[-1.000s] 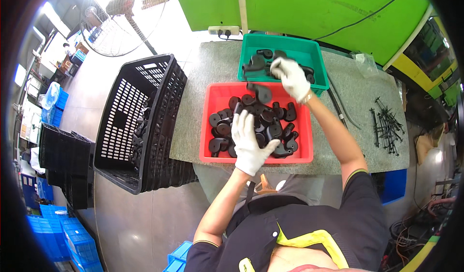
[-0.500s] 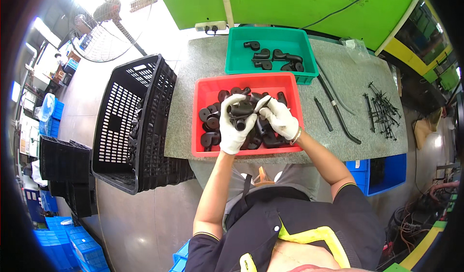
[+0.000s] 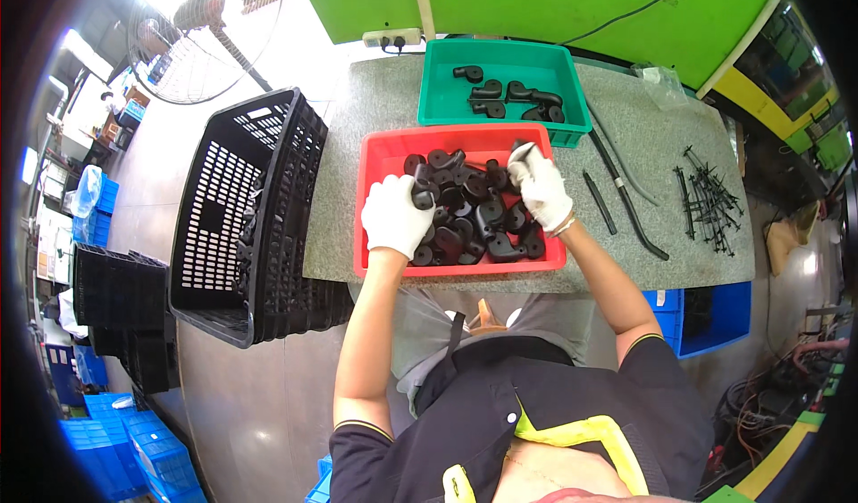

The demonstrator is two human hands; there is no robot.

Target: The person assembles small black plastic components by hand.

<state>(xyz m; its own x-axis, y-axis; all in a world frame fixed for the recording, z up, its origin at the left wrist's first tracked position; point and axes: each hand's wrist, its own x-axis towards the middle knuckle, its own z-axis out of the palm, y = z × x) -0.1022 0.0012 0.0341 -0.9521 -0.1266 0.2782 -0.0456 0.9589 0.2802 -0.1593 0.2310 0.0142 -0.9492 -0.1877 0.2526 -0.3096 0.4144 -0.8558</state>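
Observation:
My gloved left hand (image 3: 391, 217) is at the left side of the red tray (image 3: 375, 159), palm down, its fingers curled round a black elbow-shaped part (image 3: 424, 197). Over the tray's right side, my gloved right hand (image 3: 542, 188) is closed, with a small dark thing showing at its fingertips, too little of it visible to name. Between the hands lies a heap of black molded parts (image 3: 465, 213) with round ends and short tubes.
Behind stands a green tray (image 3: 438, 101) with several similar black parts. A black crate (image 3: 210, 226) is at the left. On the table's right are a thin black rod (image 3: 599, 203), a bent black tube (image 3: 630, 208) and a pile of thin black stems (image 3: 708, 199).
My hands have moved apart, the left one leftward and the right one up and right. The part they held together over the tray's middle is no longer between them.

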